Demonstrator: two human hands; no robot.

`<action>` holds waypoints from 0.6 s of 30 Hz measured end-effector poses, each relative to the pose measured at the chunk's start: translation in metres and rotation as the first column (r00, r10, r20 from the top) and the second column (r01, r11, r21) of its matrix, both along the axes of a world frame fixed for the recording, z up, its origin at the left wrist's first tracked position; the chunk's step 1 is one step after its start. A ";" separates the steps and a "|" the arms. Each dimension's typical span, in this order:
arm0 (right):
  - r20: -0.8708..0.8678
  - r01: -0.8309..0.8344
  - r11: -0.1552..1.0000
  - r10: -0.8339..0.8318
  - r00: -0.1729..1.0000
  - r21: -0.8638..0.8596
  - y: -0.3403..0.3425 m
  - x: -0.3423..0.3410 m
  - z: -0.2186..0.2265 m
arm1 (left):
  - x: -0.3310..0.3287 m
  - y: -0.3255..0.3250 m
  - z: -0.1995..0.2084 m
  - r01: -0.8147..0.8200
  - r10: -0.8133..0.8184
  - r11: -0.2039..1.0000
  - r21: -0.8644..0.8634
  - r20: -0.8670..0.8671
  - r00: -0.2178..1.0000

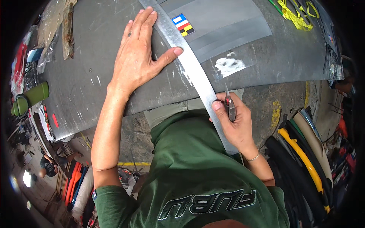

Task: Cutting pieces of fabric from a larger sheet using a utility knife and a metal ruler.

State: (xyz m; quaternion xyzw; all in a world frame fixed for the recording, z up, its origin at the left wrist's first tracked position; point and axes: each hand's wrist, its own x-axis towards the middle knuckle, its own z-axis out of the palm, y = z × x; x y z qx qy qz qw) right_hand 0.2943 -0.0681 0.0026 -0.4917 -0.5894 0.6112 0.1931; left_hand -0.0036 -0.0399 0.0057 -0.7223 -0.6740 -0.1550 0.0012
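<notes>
A long metal ruler (190,62) runs slantwise across the dark work table (91,81), and its near end hangs past the edge towards my body. My left hand (137,57) lies with its fingers stretched out, fingertips at the ruler's edge and thumb resting on it. Beyond the table edge, my right hand (237,121) grips the ruler's near part, thumb on top. The same hand holds a utility knife (230,108), blade pointing away from me. Along the ruler's right side lies a grey fabric panel (232,22) with a small multicoloured patch (183,25).
White smears (230,67) mark the table near the panel. Yellow straps (294,17) lie far right; a wooden stick (68,32) and a green bottle (36,94) are on the left. Material rolls (304,155) stand right. Another person (48,165) is at the lower left.
</notes>
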 end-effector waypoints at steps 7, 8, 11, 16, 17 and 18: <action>0.039 0.017 1.000 -0.017 0.999 -0.010 0.006 0.003 0.013 | 0.002 -0.005 -0.001 -0.028 0.028 1.000 0.004 0.015 0.999; 0.010 0.038 0.999 -0.038 0.999 -0.034 0.007 0.004 0.012 | 0.003 -0.005 0.000 -0.032 0.032 0.999 -0.002 0.025 0.999; -0.037 0.064 0.996 -0.066 0.997 -0.068 0.007 0.005 0.010 | 0.005 -0.006 0.002 -0.041 0.041 0.999 -0.021 0.042 0.998; -0.082 0.092 0.991 -0.100 0.992 -0.100 0.006 0.003 0.009 | 0.004 -0.005 0.004 -0.042 0.045 0.998 -0.048 0.064 0.997; -0.068 0.086 0.991 -0.094 0.993 -0.103 0.006 0.003 0.009 | 0.004 -0.005 0.002 -0.049 0.051 0.998 -0.037 0.037 0.998; -0.053 0.083 0.991 -0.089 0.995 -0.107 0.006 0.003 0.009 | 0.004 -0.004 0.001 -0.054 0.055 0.998 -0.026 0.011 0.998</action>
